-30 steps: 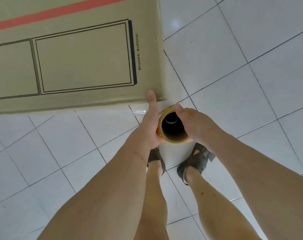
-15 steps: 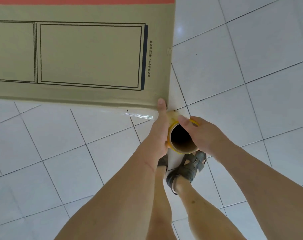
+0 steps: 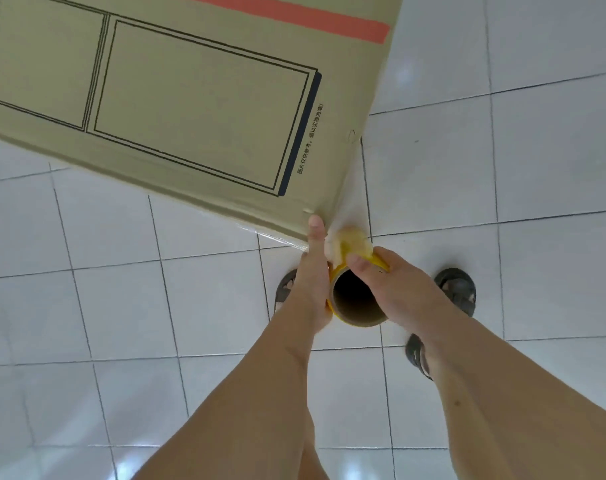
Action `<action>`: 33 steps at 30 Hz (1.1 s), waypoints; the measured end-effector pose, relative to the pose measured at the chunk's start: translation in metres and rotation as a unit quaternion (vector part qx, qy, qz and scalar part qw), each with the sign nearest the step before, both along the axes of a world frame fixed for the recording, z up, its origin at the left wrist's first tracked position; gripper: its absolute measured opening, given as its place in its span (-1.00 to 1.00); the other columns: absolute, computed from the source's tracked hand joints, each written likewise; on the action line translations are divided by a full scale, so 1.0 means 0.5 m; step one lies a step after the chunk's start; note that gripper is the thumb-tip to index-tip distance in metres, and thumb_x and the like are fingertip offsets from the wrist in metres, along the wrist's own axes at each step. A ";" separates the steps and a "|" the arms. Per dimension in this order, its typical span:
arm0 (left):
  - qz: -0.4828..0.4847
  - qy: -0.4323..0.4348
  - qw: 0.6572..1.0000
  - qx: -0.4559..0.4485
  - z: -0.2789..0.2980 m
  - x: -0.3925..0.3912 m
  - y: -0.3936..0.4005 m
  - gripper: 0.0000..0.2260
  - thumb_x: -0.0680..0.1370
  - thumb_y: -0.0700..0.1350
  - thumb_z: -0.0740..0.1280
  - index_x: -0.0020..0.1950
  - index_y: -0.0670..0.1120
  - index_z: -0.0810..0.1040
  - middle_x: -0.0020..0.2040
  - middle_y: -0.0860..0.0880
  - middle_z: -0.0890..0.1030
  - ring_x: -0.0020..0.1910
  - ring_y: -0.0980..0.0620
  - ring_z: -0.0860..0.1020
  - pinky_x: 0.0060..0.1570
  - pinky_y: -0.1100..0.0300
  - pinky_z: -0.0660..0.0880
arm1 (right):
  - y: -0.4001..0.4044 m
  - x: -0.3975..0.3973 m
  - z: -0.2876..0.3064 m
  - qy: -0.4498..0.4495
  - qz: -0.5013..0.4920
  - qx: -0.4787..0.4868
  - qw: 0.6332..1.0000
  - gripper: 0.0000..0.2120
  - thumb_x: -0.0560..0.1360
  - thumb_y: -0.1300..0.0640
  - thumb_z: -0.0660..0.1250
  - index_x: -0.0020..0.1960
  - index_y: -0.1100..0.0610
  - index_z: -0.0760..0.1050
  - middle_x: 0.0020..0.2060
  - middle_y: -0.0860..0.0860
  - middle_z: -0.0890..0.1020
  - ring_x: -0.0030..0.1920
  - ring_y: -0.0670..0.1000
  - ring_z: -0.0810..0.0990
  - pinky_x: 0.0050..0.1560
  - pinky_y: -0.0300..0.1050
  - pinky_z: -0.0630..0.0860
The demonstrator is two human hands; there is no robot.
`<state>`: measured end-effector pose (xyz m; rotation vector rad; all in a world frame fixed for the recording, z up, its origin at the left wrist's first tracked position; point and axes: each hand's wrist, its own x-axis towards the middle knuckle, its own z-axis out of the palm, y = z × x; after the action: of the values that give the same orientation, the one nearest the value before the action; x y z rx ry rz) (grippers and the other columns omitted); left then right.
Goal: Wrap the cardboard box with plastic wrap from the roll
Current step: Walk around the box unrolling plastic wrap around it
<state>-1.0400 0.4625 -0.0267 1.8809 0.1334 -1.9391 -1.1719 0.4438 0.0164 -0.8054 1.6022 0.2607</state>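
Nearest to the camera I saw two bare forearms reaching down, both cut off by the lower edge. The left hand (image 3: 312,289) lay along the left side of the roll (image 3: 358,296), its thumb straight and touching the lower corner of the box (image 3: 197,109); its fingers were hidden behind the roll, so I could not tell if they curled round it. The right hand (image 3: 395,282) gripped the roll from the right, thumb over the rim and fingers wrapped round the outside. The roll stood on end between the hands, and I looked straight into its brown core, which was dark and showed nothing inside. Its far end was blurred yellow. Below were two dark sandals (image 3: 457,289) on the white tiled floor (image 3: 554,168), the left one mostly hidden by the left hand.

Thin clear wrap (image 3: 350,188) ran from the roll up the right edge of the box and along its lower edge, hard to make out. The box was cut off at the top and left. It carried black printed frames, a red stripe (image 3: 294,15) and one line of small Chinese print that I could not read.
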 end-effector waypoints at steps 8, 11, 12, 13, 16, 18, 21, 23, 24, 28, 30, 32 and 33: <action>0.174 0.013 0.984 0.023 -0.031 -0.050 -0.001 0.41 -0.08 0.73 0.48 0.62 -0.05 0.48 0.51 -0.21 0.58 0.41 -0.23 0.64 0.25 -0.19 0.70 | -0.112 -0.059 0.005 -0.043 -0.002 -0.034 0.999 -0.56 0.47 -0.40 0.22 0.19 -0.14 0.45 0.03 -0.11 0.55 0.13 0.04 0.54 0.16 0.08 0.56; 0.227 0.039 0.973 0.010 -0.020 -0.064 -0.016 0.42 -0.13 0.68 0.53 0.62 -0.01 0.45 0.47 -0.23 0.62 0.34 -0.28 0.69 0.24 -0.32 0.68 | -0.126 -0.054 0.006 -0.058 -0.006 -0.030 0.998 -0.51 0.46 -0.41 0.22 0.22 -0.11 0.48 0.09 -0.05 0.56 0.12 0.05 0.55 0.07 0.12 0.62; 0.244 0.049 0.968 0.002 -0.015 -0.071 -0.022 0.42 -0.14 0.67 0.54 0.62 0.01 0.44 0.42 -0.23 0.66 0.30 -0.29 0.72 0.28 -0.35 0.65 | -0.128 -0.054 0.005 -0.054 0.014 -0.039 0.998 -0.44 0.44 -0.43 0.21 0.28 -0.11 0.47 0.14 -0.04 0.56 0.15 0.06 0.55 0.10 0.11 0.61; 0.261 0.056 0.964 -0.003 -0.006 -0.078 -0.030 0.41 -0.14 0.67 0.53 0.62 0.03 0.44 0.38 -0.22 0.69 0.26 -0.28 0.74 0.30 -0.35 0.64 | -0.132 -0.053 0.006 -0.048 0.043 -0.054 0.996 -0.40 0.44 -0.45 0.20 0.33 -0.12 0.44 0.18 -0.05 0.55 0.18 0.06 0.54 0.14 0.08 0.57; 0.307 0.060 0.950 -0.004 0.011 -0.100 -0.053 0.31 -0.02 0.73 0.43 0.61 0.05 0.44 0.31 -0.20 0.74 0.21 -0.25 0.76 0.34 -0.32 0.62 | -0.151 -0.054 0.016 -0.041 0.118 -0.094 0.988 -0.42 0.50 -0.38 0.20 0.43 -0.12 0.35 0.13 -0.12 0.47 0.17 0.01 0.47 0.14 -0.10 0.41; 0.323 0.073 0.944 -0.006 0.020 -0.113 -0.062 0.21 0.12 0.73 0.36 0.58 0.01 0.47 0.29 -0.21 0.75 0.23 -0.25 0.75 0.36 -0.32 0.61 | -0.171 -0.054 0.020 -0.040 0.143 -0.111 0.983 -0.47 0.52 -0.34 0.22 0.39 -0.12 0.37 0.04 -0.14 0.47 0.11 -0.01 0.45 0.09 -0.12 0.38; 0.338 0.059 0.939 -0.006 0.027 -0.124 -0.076 0.04 0.26 0.68 0.29 0.55 0.04 0.46 0.35 -0.19 0.69 0.31 -0.25 0.69 0.29 -0.36 0.64 | -0.208 -0.044 0.020 -0.016 0.180 -0.144 0.973 -0.51 0.49 -0.35 0.24 0.30 -0.11 0.41 0.04 -0.10 0.50 0.07 0.00 0.47 0.01 -0.13 0.38; 0.349 0.035 0.937 -0.002 0.023 -0.128 -0.082 -0.11 0.41 0.64 0.24 0.55 0.08 0.44 0.39 -0.15 0.63 0.37 -0.19 0.63 0.26 -0.34 0.66 | -0.230 -0.036 0.013 -0.004 0.218 -0.155 0.963 -0.48 0.49 -0.38 0.21 0.30 -0.07 0.41 0.04 -0.08 0.49 0.04 0.00 0.46 -0.03 -0.12 0.37; 0.353 0.029 0.935 0.000 0.024 -0.130 -0.085 -0.15 0.46 0.63 0.22 0.56 0.10 0.42 0.41 -0.13 0.62 0.39 -0.16 0.61 0.23 -0.31 0.67 | -0.240 -0.032 0.012 -0.003 0.239 -0.161 0.957 -0.47 0.49 -0.38 0.20 0.29 -0.05 0.41 0.03 -0.08 0.49 0.03 0.01 0.46 -0.03 -0.10 0.37; 0.371 0.006 0.929 0.004 0.036 -0.140 -0.104 -0.17 0.49 0.64 0.15 0.59 0.13 0.40 0.45 -0.11 0.58 0.43 -0.14 0.57 0.25 -0.28 0.65 | -0.273 -0.023 0.009 -0.013 0.303 -0.180 0.936 -0.48 0.51 -0.38 0.16 0.23 -0.01 0.43 -0.03 -0.05 0.50 0.00 0.03 0.45 -0.04 -0.09 0.35; 0.379 -0.009 0.925 0.007 0.040 -0.148 -0.113 -0.18 0.49 0.64 0.14 0.59 0.16 0.39 0.46 -0.11 0.56 0.43 -0.15 0.56 0.27 -0.29 0.63 | -0.288 -0.024 0.011 -0.015 0.321 -0.174 0.931 -0.50 0.52 -0.37 0.16 0.20 0.00 0.44 -0.02 -0.03 0.52 0.01 0.04 0.46 -0.04 -0.09 0.36; 0.384 -0.030 0.923 0.009 0.039 -0.153 -0.117 -0.18 0.50 0.64 0.14 0.60 0.18 0.37 0.47 -0.11 0.56 0.42 -0.16 0.56 0.26 -0.27 0.62 | -0.302 -0.025 0.013 -0.018 0.343 -0.173 0.923 -0.48 0.53 -0.37 0.13 0.21 0.03 0.43 -0.01 -0.01 0.52 0.00 0.05 0.46 -0.03 -0.08 0.36; 0.388 -0.040 0.921 0.009 0.038 -0.156 -0.120 -0.16 0.49 0.65 0.13 0.62 0.19 0.35 0.50 -0.09 0.55 0.42 -0.16 0.55 0.26 -0.25 0.60 | -0.308 -0.024 0.012 -0.016 0.354 -0.173 0.919 -0.47 0.53 -0.37 0.12 0.22 0.04 0.44 -0.03 -0.01 0.51 0.00 0.06 0.46 -0.02 -0.07 0.36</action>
<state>-1.1181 0.4023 -0.0079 1.5619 0.7499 -1.3077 -1.1837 0.2895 0.0226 -1.6515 1.2830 0.4801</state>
